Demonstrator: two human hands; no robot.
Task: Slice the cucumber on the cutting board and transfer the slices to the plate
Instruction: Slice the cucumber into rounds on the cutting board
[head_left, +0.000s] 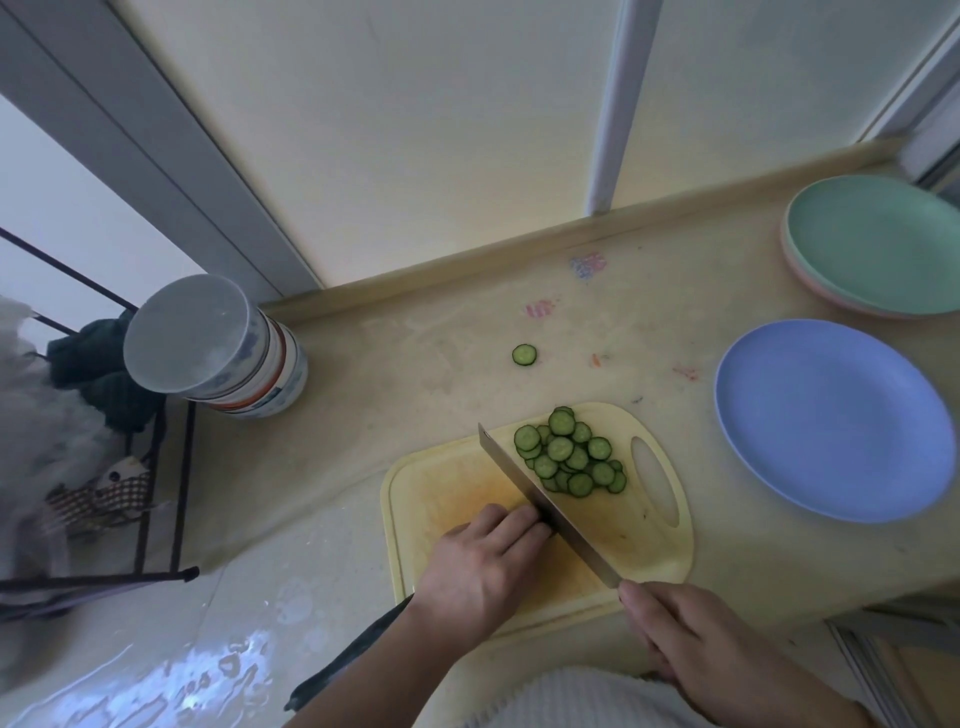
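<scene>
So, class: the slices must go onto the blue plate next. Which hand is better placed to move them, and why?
Probably the right hand: its knife lies beside the cucumber slices, and the blue plate is on that side. The left hand is farther from the plate.

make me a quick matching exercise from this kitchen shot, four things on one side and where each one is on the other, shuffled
Things:
1. pile of cucumber slices
2. stray cucumber slice
3. blue plate
4. green plate

Places:
A. on the bare counter, beyond the board
B. stacked on a pink plate, far right corner
C. on the yellow cutting board, beside the knife blade
D. alone on the counter, right of the board

Pairs: 1-C, 2-A, 3-D, 4-B
</scene>
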